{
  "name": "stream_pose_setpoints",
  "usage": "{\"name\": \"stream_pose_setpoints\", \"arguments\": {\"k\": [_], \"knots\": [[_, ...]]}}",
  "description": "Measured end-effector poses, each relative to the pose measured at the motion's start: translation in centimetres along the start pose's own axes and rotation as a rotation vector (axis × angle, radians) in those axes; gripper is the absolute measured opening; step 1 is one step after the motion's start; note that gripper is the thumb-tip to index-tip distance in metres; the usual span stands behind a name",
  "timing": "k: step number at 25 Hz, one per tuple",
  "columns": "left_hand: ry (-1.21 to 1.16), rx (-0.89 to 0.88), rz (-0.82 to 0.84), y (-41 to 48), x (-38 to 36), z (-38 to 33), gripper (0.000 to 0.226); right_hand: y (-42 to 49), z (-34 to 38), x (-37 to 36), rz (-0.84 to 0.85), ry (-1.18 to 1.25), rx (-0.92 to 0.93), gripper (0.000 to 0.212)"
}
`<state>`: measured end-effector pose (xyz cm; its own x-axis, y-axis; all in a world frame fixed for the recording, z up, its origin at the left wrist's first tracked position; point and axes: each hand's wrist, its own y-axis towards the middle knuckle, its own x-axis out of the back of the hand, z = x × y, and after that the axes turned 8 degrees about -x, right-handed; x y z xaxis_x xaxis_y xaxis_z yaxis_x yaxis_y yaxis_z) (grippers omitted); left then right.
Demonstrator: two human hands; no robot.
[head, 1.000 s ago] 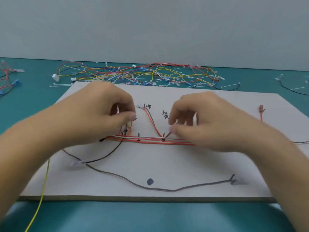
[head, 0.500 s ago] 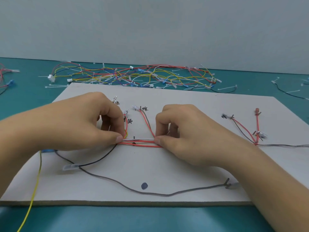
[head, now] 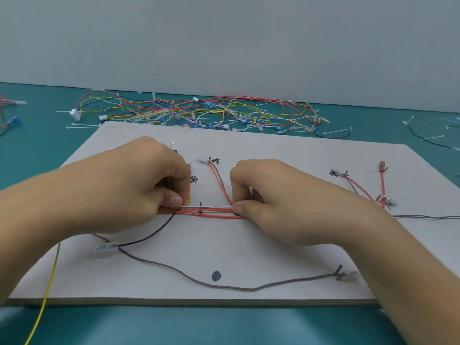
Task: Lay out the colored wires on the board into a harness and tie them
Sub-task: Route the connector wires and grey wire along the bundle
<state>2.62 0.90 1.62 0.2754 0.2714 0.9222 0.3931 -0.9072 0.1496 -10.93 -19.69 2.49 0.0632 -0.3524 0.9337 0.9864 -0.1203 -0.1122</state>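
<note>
A grey board (head: pixel 273 245) lies on the teal table. Across its middle runs a wire bundle (head: pixel 209 210) of red, white and orange strands. My left hand (head: pixel 139 188) pinches the bundle's left end between thumb and fingers. My right hand (head: pixel 271 200) pinches the bundle's right part, thumb against the strands. A red and brown pair (head: pixel 219 180) climbs from the bundle to a white connector. A black wire (head: pixel 154 232) and a long grey wire (head: pixel 249 288) curve over the board's front part. Red wires (head: pixel 382 181) hang on pegs at the right.
A heap of loose coloured wires and white cable ties (head: pixel 199 113) lies behind the board. More wires sit at the table's left edge (head: pixel 10 113) and far right (head: pixel 423 135). A yellow wire (head: pixel 47 290) trails off the board's front left. A dark dot (head: pixel 216 275) marks the board.
Both hands have come down onto the bundle and closed in on it; the right hand slid left, uncovering the red wires at the right. Since half a second ago little has moved.
</note>
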Motion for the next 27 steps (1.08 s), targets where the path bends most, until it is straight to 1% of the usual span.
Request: {"name": "stream_pose_setpoints", "arguments": {"k": [3, 6, 9, 10, 12, 13, 15, 17, 18, 20, 23, 25, 27], "knots": [[-0.015, -0.022, -0.021, 0.0, -0.6, -1.0, 0.029, -0.2, -0.7, 0.5, 0.018, -0.011, -0.033, 0.02], [-0.027, -0.1, -0.054, 0.5, -1.7, -2.5, 0.02, -0.6, -2.1, 1.6, 0.04, -0.029, -0.106, 0.017], [0.0, -0.122, -0.075, 0.9, -2.3, -3.5, 0.01, -0.9, -2.8, 2.5, 0.053, -0.014, -0.163, 0.011], [0.012, -0.132, -0.081, 0.8, -1.8, -3.5, 0.01, -0.8, -2.8, 2.5, 0.051, 0.009, -0.166, 0.01], [-0.042, -0.142, -0.111, 0.2, 0.0, -2.9, 0.019, -0.7, -2.8, 2.4, 0.036, 0.031, -0.16, 0.009], [-0.05, -0.114, -0.124, -0.2, 1.1, -2.0, 0.025, -0.6, -2.8, 2.3, 0.028, 0.03, -0.156, 0.008], [0.011, 0.004, -0.108, -1.2, 3.5, 0.7, 0.035, -0.6, -2.8, 2.3, 0.021, 0.022, -0.147, 0.008], [0.054, 0.132, -0.081, -2.4, 5.4, 3.6, 0.031, -0.6, -2.9, 2.3, 0.023, 0.021, -0.138, 0.008], [0.026, 0.184, -0.04, -2.9, 6.0, 4.7, 0.025, -0.6, -2.9, 2.3, 0.024, 0.021, -0.135, 0.009], [-0.122, 0.251, 0.125, -3.6, 6.3, 6.0, 0.024, -0.6, -3.0, 2.3, 0.025, 0.025, -0.13, 0.01], [-0.294, 0.244, 0.365, -3.8, 5.9, 6.8, 0.021, -0.6, -3.0, 2.3, 0.031, 0.036, -0.128, 0.01], [-0.284, 0.218, 0.443, -3.7, 5.8, 7.1, 0.025, -0.6, -3.0, 2.3, 0.036, 0.041, -0.128, 0.01], [-0.218, 0.212, 0.474, -3.5, 5.9, 7.2, 0.03, -0.6, -3.0, 2.3, 0.038, 0.036, -0.127, 0.01]]}}
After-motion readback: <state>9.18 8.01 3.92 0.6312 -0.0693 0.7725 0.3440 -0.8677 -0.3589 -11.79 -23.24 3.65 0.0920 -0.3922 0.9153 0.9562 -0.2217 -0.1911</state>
